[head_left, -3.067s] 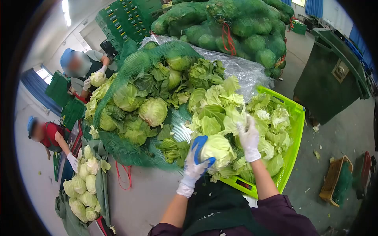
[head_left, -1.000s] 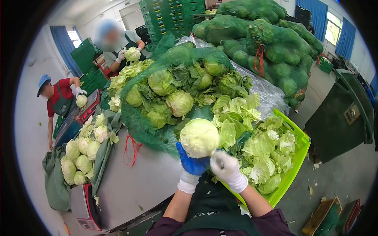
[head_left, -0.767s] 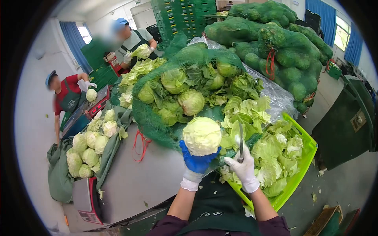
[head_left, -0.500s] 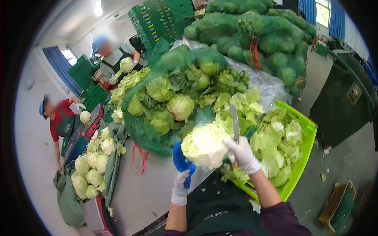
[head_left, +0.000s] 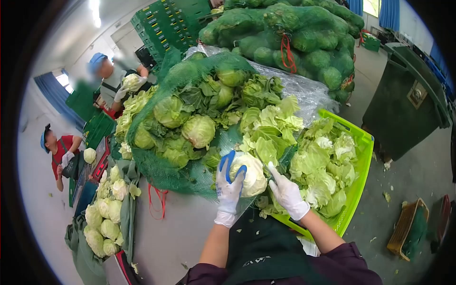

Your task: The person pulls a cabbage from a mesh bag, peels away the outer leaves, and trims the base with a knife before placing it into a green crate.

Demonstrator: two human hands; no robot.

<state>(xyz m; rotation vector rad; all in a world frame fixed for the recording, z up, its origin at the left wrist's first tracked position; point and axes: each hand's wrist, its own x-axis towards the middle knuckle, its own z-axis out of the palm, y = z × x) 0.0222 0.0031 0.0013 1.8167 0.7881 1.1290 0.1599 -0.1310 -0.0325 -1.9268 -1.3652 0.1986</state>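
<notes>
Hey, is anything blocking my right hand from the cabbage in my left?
Nothing visible does: your right hand is close beside the pale cabbage, and your left hand grips its left side. What the right hand holds, if anything, is unclear.

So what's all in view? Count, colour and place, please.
Table: one, grey, lower centre-left
Open sack: one, green mesh, centre
Sack cabbages: several, green, in open sack
Held cabbage: one, whitish, front centre
Crate: one, lime green, front right
Loose leaves: many, light green, in crate
Pale cabbages: several, whitish green, left
Cloth: one, grey-green, under those cabbages
Full sacks: several, green, back
Plastic sheeting: one spread, clear, before full sacks
Wheeled bin: one, dark green, right
Basket: one, brown, floor at right
Stacked crates: many, green, back left
Curtains: several, blue, back
Co-workers: two, blue headwear, left
Left hand: one, white-and-blue glove, on held cabbage
Right hand: one, white glove, beside held cabbage
</notes>
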